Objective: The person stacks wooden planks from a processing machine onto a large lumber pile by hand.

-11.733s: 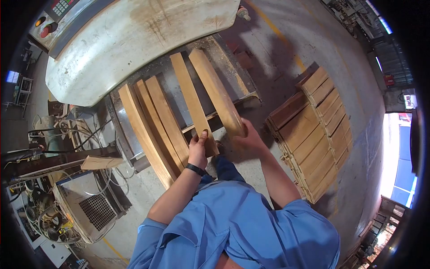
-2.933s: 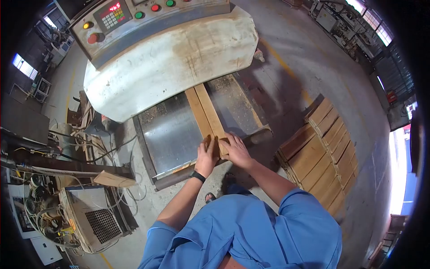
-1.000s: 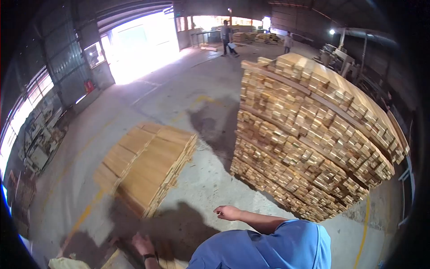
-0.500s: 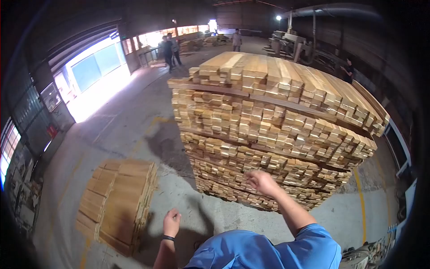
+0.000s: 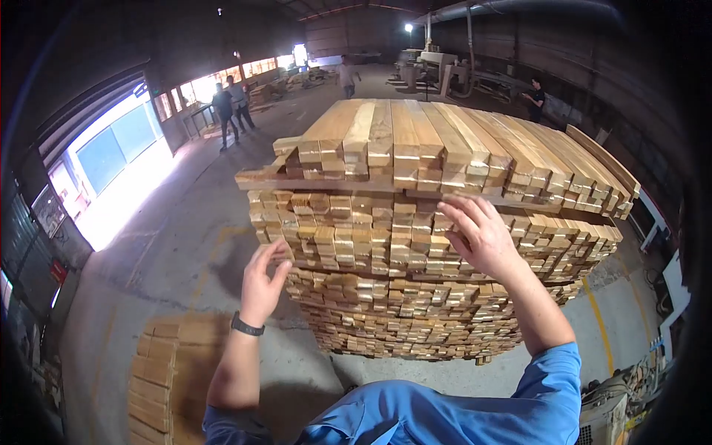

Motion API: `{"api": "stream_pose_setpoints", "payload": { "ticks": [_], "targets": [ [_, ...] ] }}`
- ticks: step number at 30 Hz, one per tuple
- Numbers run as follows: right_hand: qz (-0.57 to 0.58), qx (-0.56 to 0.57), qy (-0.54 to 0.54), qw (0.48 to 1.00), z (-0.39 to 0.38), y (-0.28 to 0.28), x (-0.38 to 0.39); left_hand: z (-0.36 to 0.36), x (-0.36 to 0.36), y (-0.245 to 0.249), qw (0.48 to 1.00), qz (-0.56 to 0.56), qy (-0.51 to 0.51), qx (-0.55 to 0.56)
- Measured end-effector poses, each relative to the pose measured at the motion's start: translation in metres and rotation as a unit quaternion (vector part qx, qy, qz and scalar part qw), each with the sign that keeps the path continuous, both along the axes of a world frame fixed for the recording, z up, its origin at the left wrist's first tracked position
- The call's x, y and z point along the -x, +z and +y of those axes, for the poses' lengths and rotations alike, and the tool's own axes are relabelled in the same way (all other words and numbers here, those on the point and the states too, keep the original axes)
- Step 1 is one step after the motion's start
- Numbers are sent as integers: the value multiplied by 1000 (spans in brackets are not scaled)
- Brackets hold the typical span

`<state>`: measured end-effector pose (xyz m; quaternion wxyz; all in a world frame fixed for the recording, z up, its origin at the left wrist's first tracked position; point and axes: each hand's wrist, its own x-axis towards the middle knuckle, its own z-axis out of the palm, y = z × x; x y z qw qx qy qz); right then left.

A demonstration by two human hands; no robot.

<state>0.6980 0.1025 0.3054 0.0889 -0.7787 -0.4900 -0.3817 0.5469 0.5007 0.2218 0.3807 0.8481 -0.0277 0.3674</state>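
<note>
A tall stack of sawn wooden strips [image 5: 371, 245] stands in front of me, its cut ends facing me. Dark spacer strips [image 5: 326, 184] lie between its layers, and long planks [image 5: 415, 126] form the top. My right hand [image 5: 480, 236] is raised before the end faces, just below the top layer, fingers apart and holding nothing. At the stack's left front edge, my left hand [image 5: 263, 280] has its fingers loosely bent, thumb apart, nothing in it. A dark band [image 5: 247, 325] circles the left wrist.
A low pile of boards [image 5: 152, 371] lies on the floor at lower left. Two people [image 5: 225, 115] stand at the back left, another person [image 5: 347, 76] farther back, and one [image 5: 534, 100] beyond the stack at right. Machinery parts [image 5: 615, 408] sit at lower right.
Both hands have risen and reached forward to the stack, their fingers opening out. The view has come closer to the stack, and the low pile has slid down toward the bottom edge.
</note>
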Motion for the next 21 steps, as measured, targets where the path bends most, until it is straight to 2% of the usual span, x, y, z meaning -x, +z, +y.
{"api": "stream_pose_setpoints", "payload": {
  "ticks": [2, 5, 9, 11, 12, 14, 16, 21],
  "targets": [
    [-33, -2, -8, 999, 26, 21, -12, 16, -29, 33, 998, -23, 0, -62],
    [-19, -2, -53, 998, 61, 36, -34, 39, -76, 70, 992, -64, -11, -109],
    [-16, 25, -90, 995, 105, 48, -60, 58, -140, 98, 991, -64, -47, -106],
    [-33, 37, -89, 995, 127, 49, -71, 62, -169, 103, 989, -74, -69, -105],
    [-37, 46, -88, 994, 138, 49, -75, 63, -177, 108, 984, -31, -45, -170],
    [-50, 65, -83, 993, 156, 50, -77, 52, -182, 111, 973, -21, -17, -231],
    [-48, 90, -95, 990, 169, 48, -78, 47, -189, 103, 908, -84, 58, -407],
    [-82, 103, -135, 982, 178, 35, -87, 38, -206, 87, 880, -88, 86, -459]
  ]
}}
